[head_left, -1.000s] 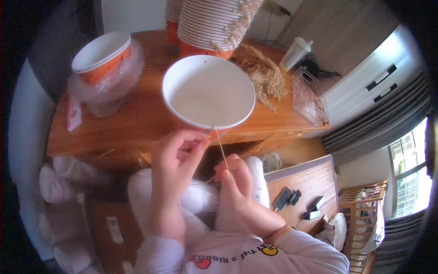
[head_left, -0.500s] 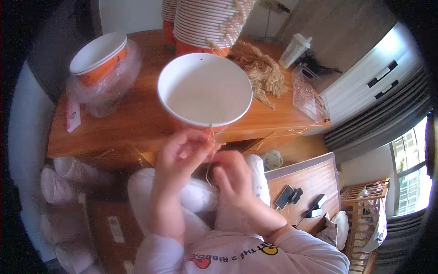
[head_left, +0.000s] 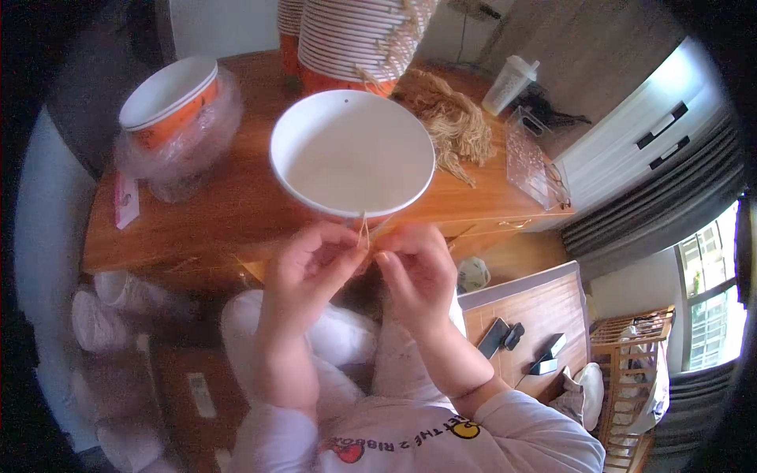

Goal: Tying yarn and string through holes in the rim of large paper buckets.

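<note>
A large white-lined paper bucket (head_left: 355, 154) stands at the near edge of the wooden table, its mouth tilted toward me. A thin tan string (head_left: 363, 229) passes over or through its near rim and hangs down in front. My left hand (head_left: 311, 256) is closed, pinching the string between thumb and fingertips just below the rim. Close beside it on the right, my right hand (head_left: 420, 272) is curled in a pinch at the string; its fingertips partly hide what they grip.
Tall stacked buckets (head_left: 347, 43) rise behind, with string draped over them. Beside them lies a heap of tan strings (head_left: 449, 118). A bucket pair in plastic wrap (head_left: 169, 110) stands left. A drink cup (head_left: 511, 83) and clear box (head_left: 527, 158) are at right.
My right hand has moved up from below, close to my left fingertips. The string's loose lower end, dangling before, no longer shows. My left hand and the bucket stay nearly in place.
</note>
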The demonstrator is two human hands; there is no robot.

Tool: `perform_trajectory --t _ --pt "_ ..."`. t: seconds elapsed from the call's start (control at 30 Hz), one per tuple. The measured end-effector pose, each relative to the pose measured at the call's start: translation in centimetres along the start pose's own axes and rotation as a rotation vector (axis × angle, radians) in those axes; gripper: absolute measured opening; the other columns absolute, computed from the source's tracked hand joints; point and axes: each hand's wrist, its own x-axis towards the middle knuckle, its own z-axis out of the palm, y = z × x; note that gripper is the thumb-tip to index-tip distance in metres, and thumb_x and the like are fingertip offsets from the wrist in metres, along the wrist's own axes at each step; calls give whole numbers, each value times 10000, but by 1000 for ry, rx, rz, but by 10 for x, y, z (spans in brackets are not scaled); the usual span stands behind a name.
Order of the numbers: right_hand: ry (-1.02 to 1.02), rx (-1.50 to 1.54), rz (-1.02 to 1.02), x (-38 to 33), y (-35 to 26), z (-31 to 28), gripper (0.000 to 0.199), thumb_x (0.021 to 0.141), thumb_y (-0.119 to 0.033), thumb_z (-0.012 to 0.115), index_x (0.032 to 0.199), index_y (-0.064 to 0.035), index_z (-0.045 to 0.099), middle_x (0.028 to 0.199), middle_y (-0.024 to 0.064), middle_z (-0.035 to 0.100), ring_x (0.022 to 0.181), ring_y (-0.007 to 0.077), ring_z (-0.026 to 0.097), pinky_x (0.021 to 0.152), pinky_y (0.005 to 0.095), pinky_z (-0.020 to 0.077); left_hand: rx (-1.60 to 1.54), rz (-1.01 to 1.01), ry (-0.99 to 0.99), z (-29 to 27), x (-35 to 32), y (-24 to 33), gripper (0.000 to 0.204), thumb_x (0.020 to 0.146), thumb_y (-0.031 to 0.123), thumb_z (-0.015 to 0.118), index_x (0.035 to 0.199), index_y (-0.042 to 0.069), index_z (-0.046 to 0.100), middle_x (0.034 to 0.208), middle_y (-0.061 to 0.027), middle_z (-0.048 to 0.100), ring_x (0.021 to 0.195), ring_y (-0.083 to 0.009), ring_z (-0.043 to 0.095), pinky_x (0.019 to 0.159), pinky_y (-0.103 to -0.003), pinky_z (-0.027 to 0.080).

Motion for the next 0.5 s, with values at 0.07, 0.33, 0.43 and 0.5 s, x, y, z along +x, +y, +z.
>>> perform_trajectory --t 0.07,0.33,0.43,0.5 --pt "-31 -39 -20 0 2 -3 137 778 -6 756 892 -21 682 920 67 636 779 152 586 610 248 450 -13 -12 -17 2 0 4 129 907 40 657 1025 1 621 982 -50 677 900 -99 645 801 -226 522" --pt "-116 -31 -30 11 -3 -6 164 752 -47 789 896 -34 711 907 82 663 819 200 626 708 302 511 77 225 -28 -2 1 3 173 897 25 661 1060 -30 644 1087 -88 677 926 -114 647 778 -236 530" --pt "-187 -45 -42 13 -1 -9 164 726 -56 803 870 -46 725 883 74 682 817 215 636 742 320 510 170 239 -37 -6 3 -1 146 894 32 667 1028 -27 659 1087 -94 681 898 -113 654 774 -243 532" --pt "-229 -43 -23 13 1 -9 164 712 -62 809 857 -54 732 864 65 689 815 220 640 759 326 506 133 178 -60 -8 4 -2 148 892 37 672 1028 -21 661 1075 -95 686 889 -112 656 768 -243 533"
